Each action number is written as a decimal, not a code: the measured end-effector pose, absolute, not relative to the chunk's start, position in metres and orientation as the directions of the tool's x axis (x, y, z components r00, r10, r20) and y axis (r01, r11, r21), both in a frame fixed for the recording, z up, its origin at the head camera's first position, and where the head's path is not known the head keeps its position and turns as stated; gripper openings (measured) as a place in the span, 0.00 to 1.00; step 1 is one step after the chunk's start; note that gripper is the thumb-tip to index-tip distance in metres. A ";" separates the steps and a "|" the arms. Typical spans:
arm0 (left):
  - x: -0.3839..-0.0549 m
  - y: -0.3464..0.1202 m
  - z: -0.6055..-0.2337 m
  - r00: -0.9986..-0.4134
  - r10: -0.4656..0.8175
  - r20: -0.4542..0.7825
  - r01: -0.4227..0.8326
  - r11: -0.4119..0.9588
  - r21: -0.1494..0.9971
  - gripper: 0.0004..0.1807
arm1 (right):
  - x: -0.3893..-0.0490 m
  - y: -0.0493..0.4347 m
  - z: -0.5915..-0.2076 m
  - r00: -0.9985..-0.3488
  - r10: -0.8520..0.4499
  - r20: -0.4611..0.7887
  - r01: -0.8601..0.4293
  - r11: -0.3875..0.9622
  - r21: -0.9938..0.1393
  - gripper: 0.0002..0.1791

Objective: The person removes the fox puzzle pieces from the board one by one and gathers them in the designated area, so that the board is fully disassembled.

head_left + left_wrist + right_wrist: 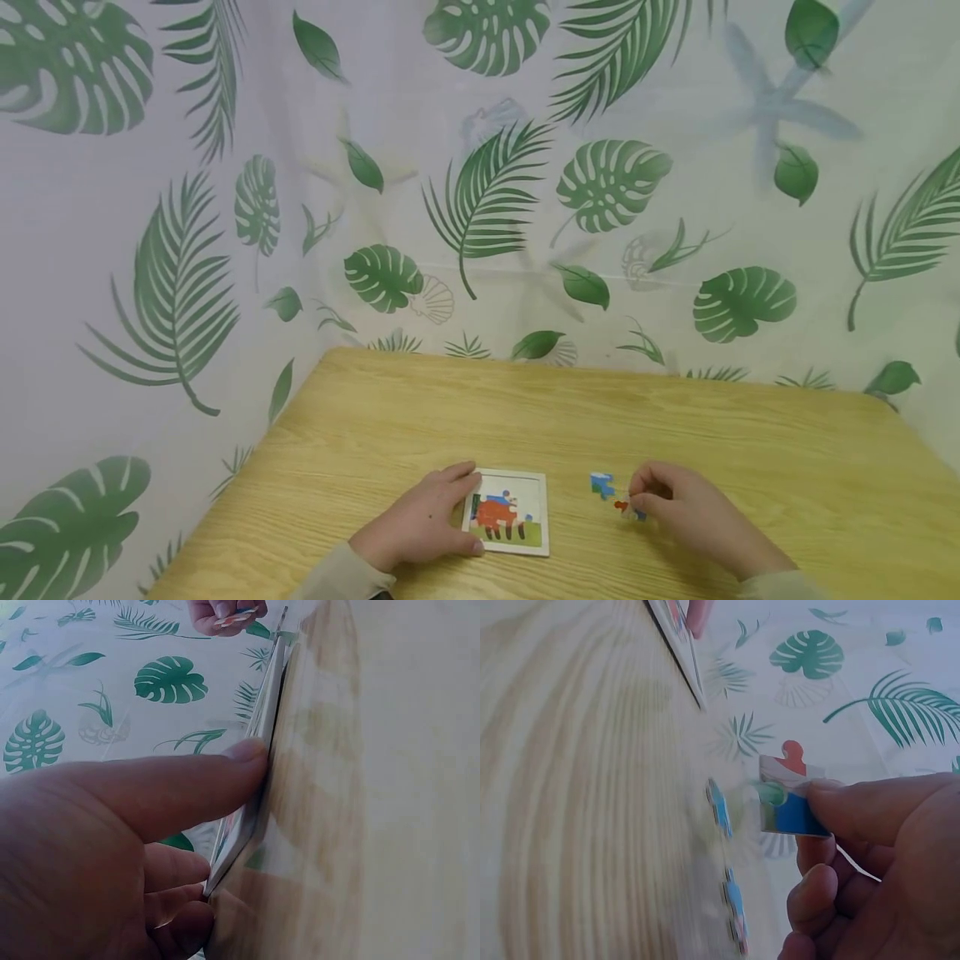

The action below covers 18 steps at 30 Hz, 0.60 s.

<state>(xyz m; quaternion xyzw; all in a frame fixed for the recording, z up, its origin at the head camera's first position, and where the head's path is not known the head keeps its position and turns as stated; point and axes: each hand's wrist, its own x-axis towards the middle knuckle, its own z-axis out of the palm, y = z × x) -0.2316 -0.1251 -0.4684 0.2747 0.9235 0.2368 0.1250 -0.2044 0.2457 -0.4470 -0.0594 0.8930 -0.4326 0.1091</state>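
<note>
My left hand [423, 517] grips the left side of a square white-framed puzzle tray [545, 512], thumb at its near corner and fingers at its far one. Several fitted pieces inside form a red animal with dark legs on green. In the left wrist view the thumb lies across the tray's edge [270, 712], the other fingers curled beside it. Thumb and fingertips of my right hand [686, 504] pinch a puzzle piece [791, 799] coloured red, white, green and blue. It is raised over the table, its red knob [793, 755] sticking out away from the fingers.
On the wooden table [450, 400], a blue and green loose puzzle piece [602, 485] lies between the tray and my right hand. The right wrist view shows another loose piece [735, 907] lying flat. A leaf-printed curtain [510, 333] borders the table's back and left.
</note>
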 end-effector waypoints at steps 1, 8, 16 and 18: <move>-0.232 -0.126 -0.468 -0.818 0.566 -0.100 0.448 0.737 0.505 0.50 | -0.204 0.250 -0.448 -0.967 -0.209 -0.147 -0.016 0.623 -0.782 0.08; -0.232 -0.125 -0.467 -0.816 0.568 -0.105 0.446 0.736 0.510 0.50 | -0.195 0.282 -0.448 -0.960 -0.208 -0.190 0.010 0.648 -0.761 0.09; -0.235 -0.126 -0.471 -0.821 0.563 -0.096 0.450 0.741 0.499 0.50 | -0.193 0.312 -0.451 -0.944 -0.268 -0.192 -0.026 0.643 -0.766 0.10; -0.236 -0.126 -0.472 -0.824 0.558 -0.101 0.445 0.746 0.495 0.50 | -0.192 0.317 -0.454 -0.939 -0.279 -0.201 -0.027 0.642 -0.766 0.10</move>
